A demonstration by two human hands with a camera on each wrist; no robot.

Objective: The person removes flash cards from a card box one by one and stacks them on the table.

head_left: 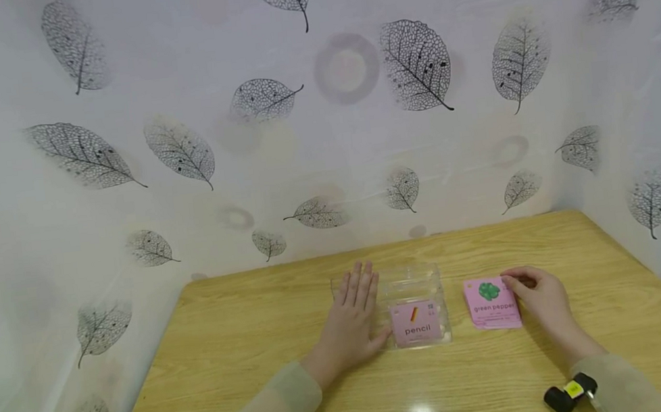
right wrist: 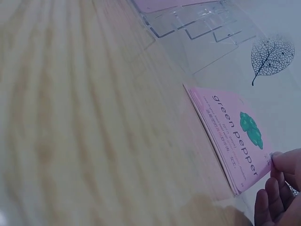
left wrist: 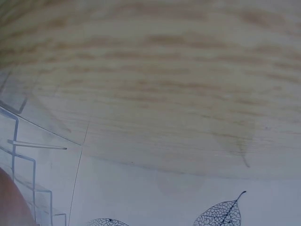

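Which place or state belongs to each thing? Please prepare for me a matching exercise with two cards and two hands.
1. pencil card
2. green pepper card
3. left hand
4. right hand

A. on top of the card pile
B. pinching a card's corner
C. in the clear holder
D. fingers straight, at the holder's left side

Pairs: 1-C, 2-A, 3-D, 4-B

Left of the clear rack (head_left: 413,288), the left hand (head_left: 353,326) and forearm bar the way, covering its left part. Right of the rack, a narrow strip of table (head_left: 457,317) leaves passage before the pink card stack (head_left: 492,313); farther right, the right hand (head_left: 541,297) obstructs. The rack's front side is approachable between both forearms; behind, the leaf-patterned backdrop (head_left: 354,142) blocks.
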